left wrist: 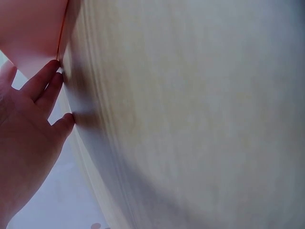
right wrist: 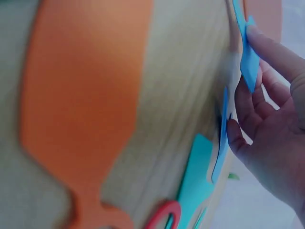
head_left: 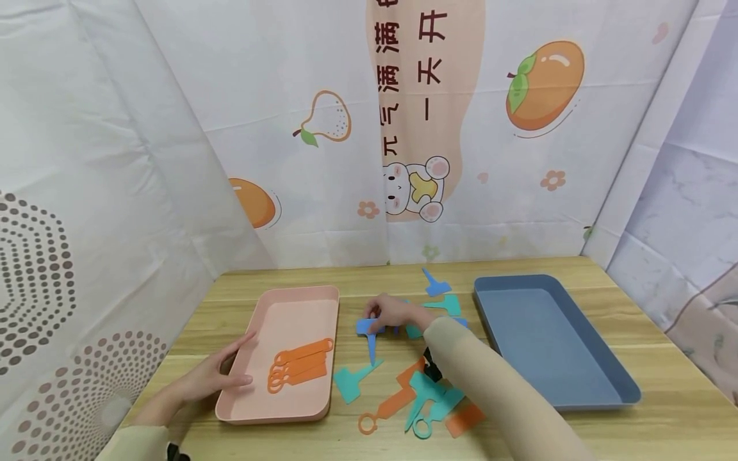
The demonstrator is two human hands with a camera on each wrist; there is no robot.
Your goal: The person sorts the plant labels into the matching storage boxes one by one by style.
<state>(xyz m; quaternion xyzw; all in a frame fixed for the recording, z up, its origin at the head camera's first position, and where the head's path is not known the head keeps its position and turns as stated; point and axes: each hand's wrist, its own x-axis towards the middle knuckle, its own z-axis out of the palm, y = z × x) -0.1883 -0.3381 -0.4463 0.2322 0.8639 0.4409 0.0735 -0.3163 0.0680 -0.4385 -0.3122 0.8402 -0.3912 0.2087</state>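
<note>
My right hand [head_left: 394, 312] pinches a blue T-shaped plant label [head_left: 371, 326] by its wide head, over the middle of the table; its narrow stem points toward me. In the right wrist view the thumb lies on the blue label [right wrist: 249, 59], with fingers behind it. My left hand [head_left: 216, 374] rests at the left rim of the pink tray [head_left: 294, 301], fingers fairly straight and spread. Several orange ring-ended labels [head_left: 302, 362] lie stacked in that tray. Nearest the right hand are teal T-shaped labels [head_left: 348, 384] and other blue ones, partly hidden by the forearm.
A blue-grey tray [head_left: 542, 339] stands on the right. Loose orange labels [head_left: 394, 404], a teal ring-ended label [head_left: 441, 410] and another blue T-shaped label [head_left: 437, 287] lie between the trays. A printed curtain [head_left: 323, 192] hangs behind the wooden table [head_left: 277, 442].
</note>
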